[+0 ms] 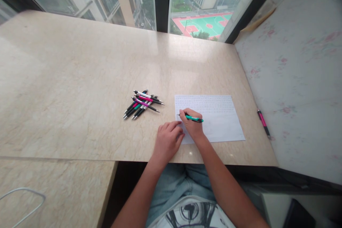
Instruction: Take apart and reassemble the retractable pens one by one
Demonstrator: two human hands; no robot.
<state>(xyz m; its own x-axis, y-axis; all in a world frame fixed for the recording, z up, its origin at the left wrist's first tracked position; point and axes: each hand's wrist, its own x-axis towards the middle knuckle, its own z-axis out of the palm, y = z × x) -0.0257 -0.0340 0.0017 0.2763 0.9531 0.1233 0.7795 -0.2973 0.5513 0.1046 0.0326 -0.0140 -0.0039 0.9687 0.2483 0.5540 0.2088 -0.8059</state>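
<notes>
My right hand (191, 125) is closed round a green and black pen (195, 118), its tip resting on the left part of a white sheet of paper (219, 121) with handwritten lines across its top. My left hand (169, 139) lies flat on the marble tabletop (80, 89), fingers spread and touching the sheet's left edge. It holds nothing. A pile of several pens (143, 103), black, white, pink and green, lies to the left of the sheet, a short way beyond my left hand.
A single pink and black pen (264, 124) lies at the table's right edge by the pale floral wall. Windows run along the far edge. A white cable (26, 203) loops on a lower surface at the bottom left.
</notes>
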